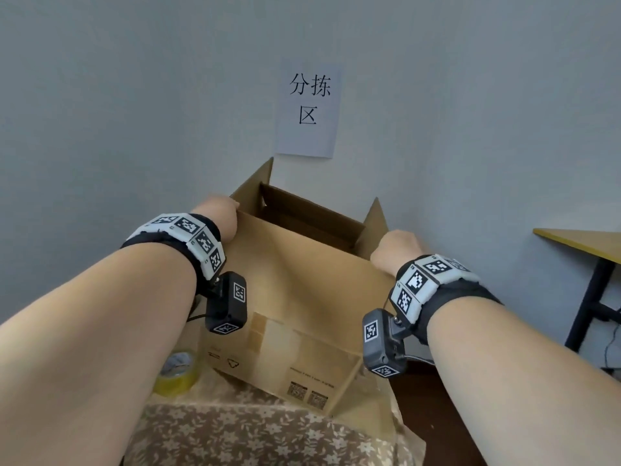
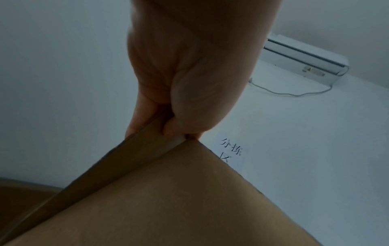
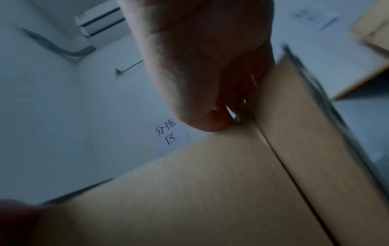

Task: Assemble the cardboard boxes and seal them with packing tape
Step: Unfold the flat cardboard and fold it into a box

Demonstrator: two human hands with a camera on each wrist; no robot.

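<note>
A brown cardboard box point(image 1: 302, 290) stands upright in front of me with its top open and its side flaps raised. My left hand point(image 1: 221, 216) grips the box's top left corner, fingers and thumb pinching the cardboard edge point(image 2: 160, 133). My right hand point(image 1: 396, 250) grips the top right corner, fingers curled over the edge point(image 3: 242, 116). A roll of yellowish packing tape point(image 1: 178, 371) lies on the surface below my left forearm, left of the box.
The box rests on flat cardboard point(image 1: 379, 418) over a flower-patterned cloth point(image 1: 242, 432). A grey wall with a paper sign point(image 1: 307, 109) is right behind it. A wooden table point(image 1: 584, 243) with black legs stands at the right. An air conditioner point(image 2: 303, 61) hangs on the wall.
</note>
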